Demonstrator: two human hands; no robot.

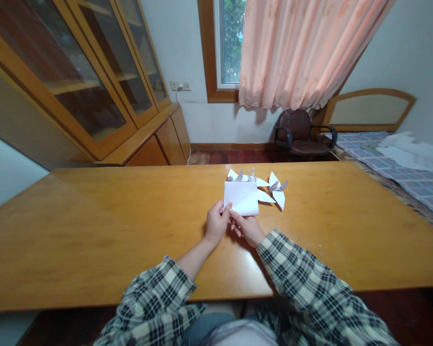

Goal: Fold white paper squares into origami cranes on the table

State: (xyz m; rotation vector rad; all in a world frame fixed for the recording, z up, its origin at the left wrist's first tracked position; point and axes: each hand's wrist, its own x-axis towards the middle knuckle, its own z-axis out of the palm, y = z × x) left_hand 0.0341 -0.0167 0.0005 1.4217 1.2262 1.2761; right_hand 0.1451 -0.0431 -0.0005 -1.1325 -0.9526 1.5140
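A folded white sheet of paper [241,196] is held up above the table, its flat face toward me. My left hand [217,221] pinches its lower left corner, thumb in front. My right hand [248,228] grips the bottom edge, with the thumb on the front and the fingers curled beneath. Just beyond the sheet lie several folded paper cranes, partly hidden by it. One paper crane [277,189] rests in plain sight to the right, its white wings spread.
The wooden table [94,230] stretches wide to both sides. Past it stand a glass-door cabinet [130,120] at left and a brown armchair [299,132] below a pink curtain [296,53]. A bed [386,158] is at the right.
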